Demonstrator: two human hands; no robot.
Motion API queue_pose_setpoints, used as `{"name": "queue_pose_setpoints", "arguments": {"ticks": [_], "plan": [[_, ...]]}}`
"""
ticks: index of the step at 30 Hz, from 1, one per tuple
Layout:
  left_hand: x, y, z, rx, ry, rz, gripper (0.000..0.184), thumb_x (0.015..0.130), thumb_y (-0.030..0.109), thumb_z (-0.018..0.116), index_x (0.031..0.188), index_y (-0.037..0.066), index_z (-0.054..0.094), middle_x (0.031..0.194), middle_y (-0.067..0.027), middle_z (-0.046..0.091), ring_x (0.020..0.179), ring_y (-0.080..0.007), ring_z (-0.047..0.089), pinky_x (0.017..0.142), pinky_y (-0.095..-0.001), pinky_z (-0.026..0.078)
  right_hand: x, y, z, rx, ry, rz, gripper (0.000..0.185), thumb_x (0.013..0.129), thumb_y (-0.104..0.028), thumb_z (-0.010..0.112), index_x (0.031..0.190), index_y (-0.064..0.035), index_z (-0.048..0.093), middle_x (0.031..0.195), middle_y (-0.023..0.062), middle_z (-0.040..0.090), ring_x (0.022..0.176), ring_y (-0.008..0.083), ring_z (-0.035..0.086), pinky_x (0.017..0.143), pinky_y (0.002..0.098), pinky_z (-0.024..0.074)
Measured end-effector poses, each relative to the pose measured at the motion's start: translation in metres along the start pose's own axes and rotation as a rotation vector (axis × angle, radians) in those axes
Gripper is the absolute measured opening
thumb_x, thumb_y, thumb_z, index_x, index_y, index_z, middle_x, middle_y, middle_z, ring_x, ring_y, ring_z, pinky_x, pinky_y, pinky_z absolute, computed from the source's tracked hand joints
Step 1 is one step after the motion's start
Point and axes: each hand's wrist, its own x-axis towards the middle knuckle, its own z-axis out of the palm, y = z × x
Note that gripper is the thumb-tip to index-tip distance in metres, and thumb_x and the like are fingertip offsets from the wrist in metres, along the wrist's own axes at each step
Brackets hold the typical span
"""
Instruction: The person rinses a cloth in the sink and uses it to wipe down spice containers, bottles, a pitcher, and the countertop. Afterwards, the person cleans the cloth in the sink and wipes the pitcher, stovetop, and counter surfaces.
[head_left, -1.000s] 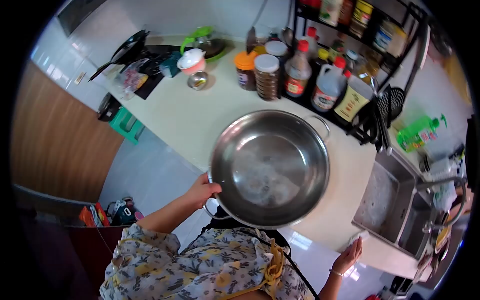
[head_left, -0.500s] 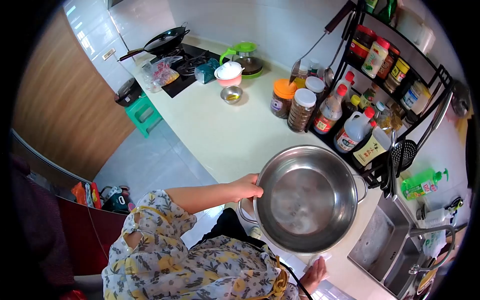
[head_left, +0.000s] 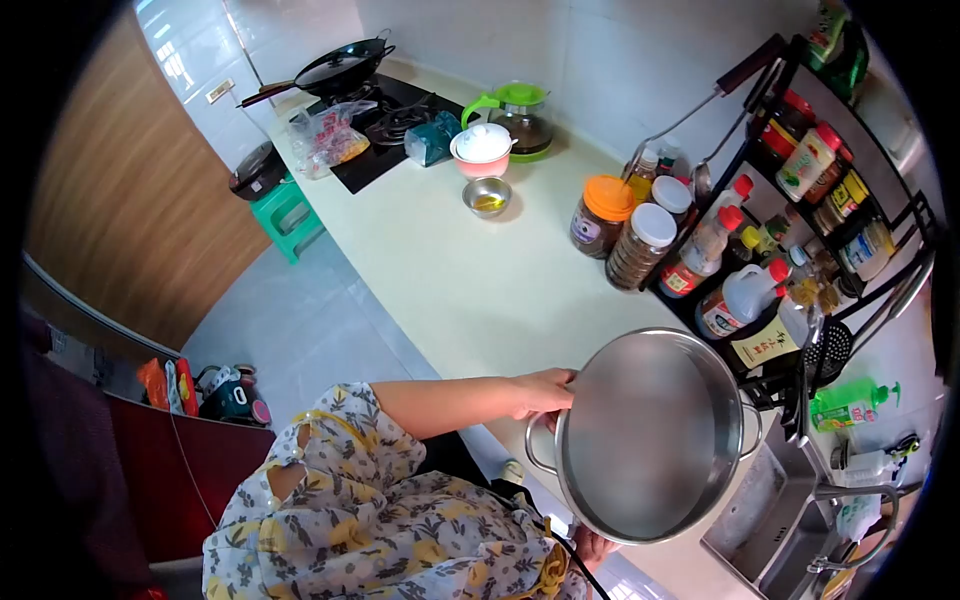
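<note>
A large stainless-steel pot (head_left: 640,440) with two loop handles is tilted, its shiny inside facing me and blurred. My left hand (head_left: 545,392) is closed on its left rim, just above the near loop handle. My right hand (head_left: 594,546) is low, at the bottom edge of the pot. Its fingers are mostly hidden behind the pot and my clothing, so I cannot see what they hold.
Right of the pot is a sink (head_left: 745,510) with a faucet (head_left: 870,492). A black spice rack (head_left: 800,200) with bottles and jars (head_left: 640,245) lines the wall. Farther along the counter (head_left: 450,260) are a small metal bowl (head_left: 487,197), a lidded pink bowl (head_left: 482,150) and a stove (head_left: 380,130).
The pot has shifted right and down in view, held by my left hand. My right hand has moved in behind its lower edge; the white cloth-like piece at it is now out of sight.
</note>
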Motion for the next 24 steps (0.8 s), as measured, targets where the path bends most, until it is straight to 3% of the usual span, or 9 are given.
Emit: {"name": "queue_pose_setpoints", "arguments": {"ticks": [3,5,7,9,10,11,13,21,24], "plan": [[0.008,-0.002,-0.041,-0.160,-0.110,0.081,0.053,0.089,0.040,0.061,0.128,0.006,0.049,0.104,-0.0067,0.061,0.080,-0.0152,0.063,0.065,-0.0290,0.056,0.006,-0.024,0.031,0.143,0.007,0.122,0.030,0.076,0.002,0.062,0.104,-0.0048,0.067,0.118,0.0153,0.062,0.108,0.0410,0.057,0.096,0.0521,0.0392],[0.002,0.001,-0.093,-0.160,-0.032,0.116,0.055,0.089,0.044,0.059,0.127,0.006,0.049,0.110,-0.0075,0.061,0.085,-0.0179,0.065,0.068,-0.0301,0.056,0.006,-0.033,0.059,0.099,0.081,0.063,0.028,0.075,-0.001,0.064,0.103,-0.0043,0.066,0.115,0.0172,0.062,0.105,0.0408,0.058,0.094,0.0523,0.0415],[0.001,0.007,-0.158,-0.347,0.239,0.182,0.050,0.090,0.039,0.059,0.124,0.005,0.047,0.108,-0.0093,0.059,0.076,-0.0182,0.064,0.067,-0.0326,0.055,0.045,-0.071,0.057,-0.121,-0.029,-0.017,0.029,0.074,-0.002,0.065,0.103,-0.0023,0.065,0.114,0.0190,0.063,0.104,0.0394,0.059,0.091,0.0520,0.0434],[-0.004,0.019,-0.223,-0.398,0.412,0.254,0.045,0.092,0.033,0.056,0.125,0.004,0.047,0.109,-0.0103,0.059,0.078,-0.0188,0.065,0.064,-0.0321,0.054,0.089,-0.119,0.066,0.051,-0.221,0.138,0.031,0.073,-0.004,0.064,0.105,-0.0025,0.064,0.113,0.0191,0.062,0.103,0.0375,0.060,0.090,0.0495,0.0452],[0.000,0.022,-0.257,-0.399,0.513,0.297,0.046,0.092,0.031,0.056,0.127,0.004,0.045,0.109,-0.0105,0.058,0.078,-0.0184,0.065,0.063,-0.0315,0.054,0.088,-0.126,0.088,-0.064,-0.125,0.058,0.029,0.074,-0.003,0.062,0.103,-0.0030,0.064,0.112,0.0176,0.063,0.104,0.0363,0.060,0.089,0.0468,0.0463],[0.007,0.023,-0.283,-0.409,0.612,0.340,0.048,0.092,0.030,0.056,0.130,0.003,0.044,0.109,-0.0106,0.058,0.078,-0.0180,0.065,0.062,-0.0309,0.054,0.104,-0.146,0.102,0.005,-0.130,0.142,0.028,0.076,-0.001,0.058,0.104,-0.0016,0.063,0.113,0.0176,0.062,0.107,0.0371,0.057,0.092,0.0461,0.0451],[0.014,0.036,-0.322,-0.411,0.636,0.321,0.049,0.092,0.028,0.057,0.131,0.003,0.042,0.107,-0.0101,0.059,0.076,-0.0176,0.065,0.060,-0.0298,0.053,0.150,-0.188,0.126,0.014,-0.142,0.100,0.032,0.077,0.002,0.055,0.107,0.0011,0.061,0.118,0.0182,0.059,0.111,0.0375,0.055,0.095,0.0461,0.0440],[0.052,0.048,-0.362,-0.214,0.644,0.407,0.046,0.089,0.015,0.056,0.132,0.004,0.043,0.103,-0.0069,0.059,0.074,-0.0148,0.065,0.053,-0.0259,0.052,0.317,-0.288,0.246,0.121,-0.217,-0.090,0.038,0.079,-0.006,0.056,0.117,-0.0005,0.058,0.129,0.0118,0.053,0.121,0.0277,0.049,0.102,0.0402,0.0390],[0.055,0.048,-0.358,-0.248,0.628,0.434,0.042,0.088,0.008,0.055,0.129,0.004,0.047,0.097,-0.0075,0.060,0.070,-0.0145,0.065,0.051,-0.0248,0.051,0.355,-0.296,0.268,0.120,-0.231,-0.173,0.036,0.079,-0.006,0.059,0.114,0.0004,0.059,0.126,0.0136,0.055,0.121,0.0281,0.048,0.102,0.0405,0.0386]]}}
